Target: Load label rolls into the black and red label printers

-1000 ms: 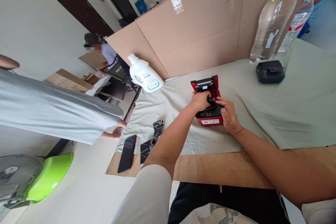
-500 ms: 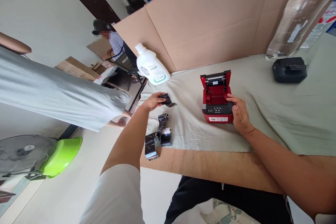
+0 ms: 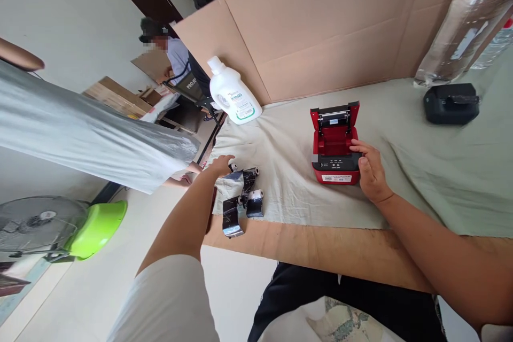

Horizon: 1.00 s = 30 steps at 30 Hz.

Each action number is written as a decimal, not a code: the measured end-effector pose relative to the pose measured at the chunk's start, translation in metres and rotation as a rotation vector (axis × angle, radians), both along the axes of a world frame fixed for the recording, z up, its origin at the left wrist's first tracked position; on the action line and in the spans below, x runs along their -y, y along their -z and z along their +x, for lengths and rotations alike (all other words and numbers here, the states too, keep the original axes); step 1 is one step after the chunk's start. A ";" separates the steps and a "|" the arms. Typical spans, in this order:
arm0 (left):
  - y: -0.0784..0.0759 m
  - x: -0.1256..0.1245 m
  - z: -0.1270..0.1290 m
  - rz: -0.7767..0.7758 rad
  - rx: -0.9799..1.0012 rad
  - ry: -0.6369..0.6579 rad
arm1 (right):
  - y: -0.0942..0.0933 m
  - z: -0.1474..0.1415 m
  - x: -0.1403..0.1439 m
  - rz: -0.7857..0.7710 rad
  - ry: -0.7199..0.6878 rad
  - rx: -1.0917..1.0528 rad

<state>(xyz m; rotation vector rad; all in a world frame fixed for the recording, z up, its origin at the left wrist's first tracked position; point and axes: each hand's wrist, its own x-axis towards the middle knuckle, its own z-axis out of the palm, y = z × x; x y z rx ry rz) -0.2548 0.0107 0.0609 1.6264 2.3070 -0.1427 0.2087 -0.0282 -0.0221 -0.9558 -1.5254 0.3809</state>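
Observation:
My right hand rests with its fingers against the right side of a small red and black label printer. The printer's lid stands raised, and its red inner bay shows. At the table's left end, my left hand is over a black paper roll that lies on the cloth. A finger of it is stretched out above the roll; the thumb is hidden. Just right of and below that hand lie more black rolls, one partly unwound, another with a pale core, and a curled black strip.
A white detergent bottle stands at the back left before a cardboard panel. A black case and a big clear bottle are at right. A person in grey stands left; a fan is on the floor.
My left hand has moved left and down, bringing the black roll from the air onto the cloth beside the other rolls. My right hand stays at the printer. The view has shifted slightly.

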 end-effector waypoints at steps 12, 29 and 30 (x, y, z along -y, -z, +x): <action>-0.005 0.024 0.095 -0.047 0.092 0.375 | 0.001 0.000 -0.001 -0.005 -0.003 0.000; -0.029 -0.034 0.301 0.079 0.651 0.828 | -0.005 -0.003 0.006 0.148 0.078 0.171; -0.026 -0.038 0.305 0.093 0.527 0.845 | -0.006 -0.003 0.006 0.166 0.088 0.183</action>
